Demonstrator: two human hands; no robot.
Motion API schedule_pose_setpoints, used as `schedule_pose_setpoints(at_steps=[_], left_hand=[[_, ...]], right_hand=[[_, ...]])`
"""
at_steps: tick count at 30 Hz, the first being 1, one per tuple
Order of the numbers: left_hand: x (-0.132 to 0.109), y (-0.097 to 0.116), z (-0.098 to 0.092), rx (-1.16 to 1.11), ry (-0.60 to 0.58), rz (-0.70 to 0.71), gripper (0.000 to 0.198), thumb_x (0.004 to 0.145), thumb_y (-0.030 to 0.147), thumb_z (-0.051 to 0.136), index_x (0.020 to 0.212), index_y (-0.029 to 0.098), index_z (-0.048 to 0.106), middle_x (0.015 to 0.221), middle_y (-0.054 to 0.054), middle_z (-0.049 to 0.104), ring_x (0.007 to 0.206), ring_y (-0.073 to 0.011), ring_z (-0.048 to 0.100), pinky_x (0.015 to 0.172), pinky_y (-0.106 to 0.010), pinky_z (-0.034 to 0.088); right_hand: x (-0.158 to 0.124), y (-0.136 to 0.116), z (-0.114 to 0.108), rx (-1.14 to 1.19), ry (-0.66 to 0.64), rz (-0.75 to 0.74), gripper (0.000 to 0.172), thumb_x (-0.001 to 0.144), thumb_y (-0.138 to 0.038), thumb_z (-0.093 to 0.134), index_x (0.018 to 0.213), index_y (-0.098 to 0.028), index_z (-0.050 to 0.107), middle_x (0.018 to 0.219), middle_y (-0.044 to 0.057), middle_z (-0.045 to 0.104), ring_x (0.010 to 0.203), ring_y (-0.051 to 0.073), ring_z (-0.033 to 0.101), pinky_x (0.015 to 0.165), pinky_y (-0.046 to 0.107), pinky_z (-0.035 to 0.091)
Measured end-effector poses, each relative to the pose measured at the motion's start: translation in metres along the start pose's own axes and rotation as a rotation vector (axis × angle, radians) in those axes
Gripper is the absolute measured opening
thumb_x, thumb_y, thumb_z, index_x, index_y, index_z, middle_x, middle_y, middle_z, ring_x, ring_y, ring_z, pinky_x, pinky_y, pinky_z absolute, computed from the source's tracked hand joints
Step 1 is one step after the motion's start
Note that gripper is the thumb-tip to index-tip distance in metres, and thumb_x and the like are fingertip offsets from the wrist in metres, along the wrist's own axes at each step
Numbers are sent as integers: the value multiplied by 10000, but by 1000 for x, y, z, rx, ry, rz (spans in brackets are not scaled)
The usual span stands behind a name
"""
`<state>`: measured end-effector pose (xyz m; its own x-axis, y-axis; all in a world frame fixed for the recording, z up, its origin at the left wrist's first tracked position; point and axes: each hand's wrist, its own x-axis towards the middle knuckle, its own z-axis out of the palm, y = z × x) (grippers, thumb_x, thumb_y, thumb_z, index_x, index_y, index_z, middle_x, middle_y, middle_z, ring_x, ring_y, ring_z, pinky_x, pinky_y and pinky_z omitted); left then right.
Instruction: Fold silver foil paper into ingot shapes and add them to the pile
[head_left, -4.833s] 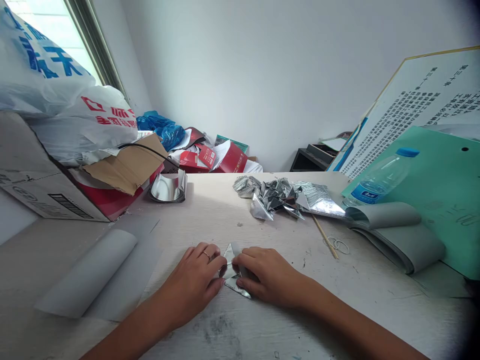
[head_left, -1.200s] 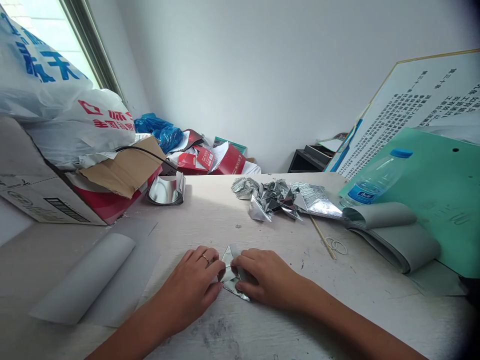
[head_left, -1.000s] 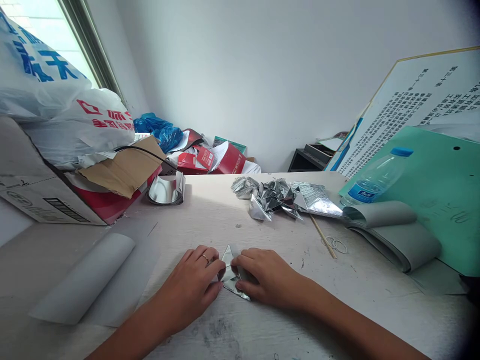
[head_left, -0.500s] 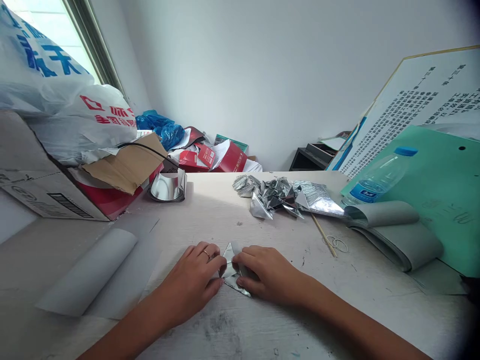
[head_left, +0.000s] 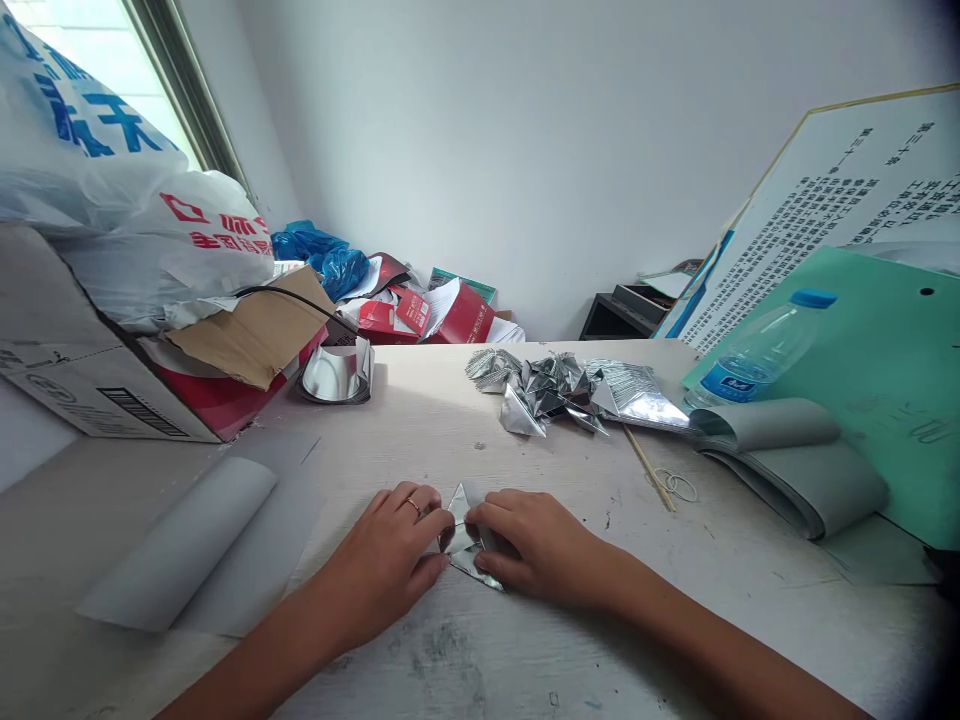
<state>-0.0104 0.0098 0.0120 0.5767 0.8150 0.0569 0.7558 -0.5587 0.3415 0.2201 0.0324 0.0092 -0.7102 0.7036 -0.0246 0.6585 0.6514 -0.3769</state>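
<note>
Between my hands, low in the middle of the head view, lies a small folded piece of silver foil paper [head_left: 463, 538] with a pointed top and a flap angled toward me. My left hand [head_left: 401, 540], with a ring on one finger, pinches its left side between thumb and fingers. On the right side, my right hand [head_left: 525, 545] grips it the same way, fingers curled in. Both hands rest on the white tabletop [head_left: 420, 430]. Part of the foil is hidden under the fingertips. Farther back is a pile of folded silver foil pieces [head_left: 555, 388].
Grey paper sheets [head_left: 187, 540] curl at left, near a cardboard box [head_left: 90, 370] with plastic bags [head_left: 195, 235]. A foil roll [head_left: 334, 372] stands behind. At right are a thin stick [head_left: 651, 470], rubber bands [head_left: 679, 487], a grey paper stack [head_left: 810, 460], a water bottle [head_left: 757, 350] and a green board [head_left: 885, 400].
The view has shifted very slightly. Both hands keep the same grip on the folded foil paper, with no clear movement.
</note>
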Motion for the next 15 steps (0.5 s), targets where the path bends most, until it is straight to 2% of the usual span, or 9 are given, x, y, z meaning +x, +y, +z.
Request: schedule_pose_setpoints(at_steps=[15], left_hand=[[1, 0, -2, -25, -14, -11, 169, 884, 146, 606, 1007, 257, 578, 1139, -9, 549, 1104, -235, 475, 942, -434, 396]], right_hand=[[0, 3, 3, -4, 10, -1, 252, 905, -377, 597, 1120, -246, 581, 1038, 8, 641, 927, 153, 570, 754, 261, 329]])
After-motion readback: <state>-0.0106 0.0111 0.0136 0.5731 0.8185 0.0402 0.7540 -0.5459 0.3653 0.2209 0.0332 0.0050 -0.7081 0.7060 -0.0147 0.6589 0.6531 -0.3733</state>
